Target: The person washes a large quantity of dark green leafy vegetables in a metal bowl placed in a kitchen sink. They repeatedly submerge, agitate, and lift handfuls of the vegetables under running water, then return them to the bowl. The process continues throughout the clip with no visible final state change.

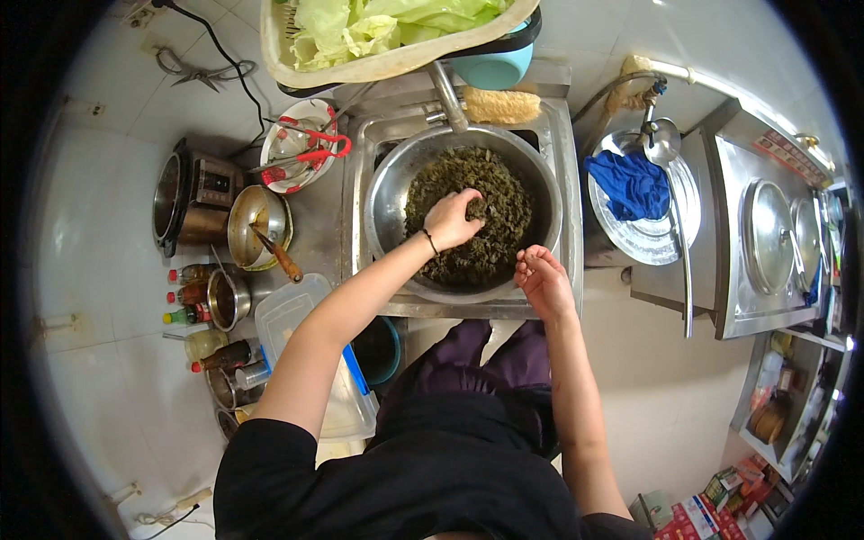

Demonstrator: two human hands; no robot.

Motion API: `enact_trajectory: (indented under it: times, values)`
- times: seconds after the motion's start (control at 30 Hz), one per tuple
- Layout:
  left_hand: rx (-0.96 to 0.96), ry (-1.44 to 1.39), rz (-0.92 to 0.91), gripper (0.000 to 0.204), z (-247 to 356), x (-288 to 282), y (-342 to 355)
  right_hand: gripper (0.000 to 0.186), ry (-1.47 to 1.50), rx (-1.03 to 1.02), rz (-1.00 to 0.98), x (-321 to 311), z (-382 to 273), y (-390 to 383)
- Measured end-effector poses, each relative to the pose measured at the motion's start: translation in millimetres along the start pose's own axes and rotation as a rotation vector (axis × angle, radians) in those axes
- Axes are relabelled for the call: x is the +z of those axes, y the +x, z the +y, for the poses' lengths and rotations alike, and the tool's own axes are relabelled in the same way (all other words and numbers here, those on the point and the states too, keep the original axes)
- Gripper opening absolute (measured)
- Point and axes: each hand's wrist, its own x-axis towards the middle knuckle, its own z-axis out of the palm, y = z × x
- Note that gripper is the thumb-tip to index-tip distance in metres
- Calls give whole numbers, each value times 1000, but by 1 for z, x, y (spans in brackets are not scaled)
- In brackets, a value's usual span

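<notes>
Where left fingers curl | dark greens — beneath and between

Bright light, strong fisheye curvature, black corners.

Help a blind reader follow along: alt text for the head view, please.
A person's left hand touches dark, shredded greens in a metal basin at a sink; the right hand is by the basin's near-right rim. Pale green leaves lie in a basket beyond.

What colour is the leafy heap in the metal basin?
The leafy heap is dark brownish green, seen best in the head view.
</notes>
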Motion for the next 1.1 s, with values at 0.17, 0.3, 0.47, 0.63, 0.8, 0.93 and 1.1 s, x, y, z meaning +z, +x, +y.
enact_trajectory:
  times: [0.17, 0.3, 0.47, 0.63, 0.8, 0.93, 1.1]
  values:
    - [198, 275, 74, 41, 4, -10, -6, 7, 0, -13, 2, 2, -4, 3]
    - [569, 217, -174, 24, 17, 2, -15, 7, 10, -12, 6, 1, -4, 4]
    - [589, 525, -88, 23, 8, 22, -15, 6, 22, -10, -17, 0, -4, 2]
    - [539, 551, -52, 23, 10, 17, -16, 6, 15, -24, 20, -1, -9, -3]
    - [547, 458, -55, 24, 19, 23, -14, 6, 25, -32, -1, -4, -10, -4]
    - [502, 569, -27, 19, 19, 31, -12, 7, 33, -34, 3, -8, -9, -3]
    - [466, 602, -47, 11, 9, 38, -5, 7, 27, -28, 22, -5, -10, -4]
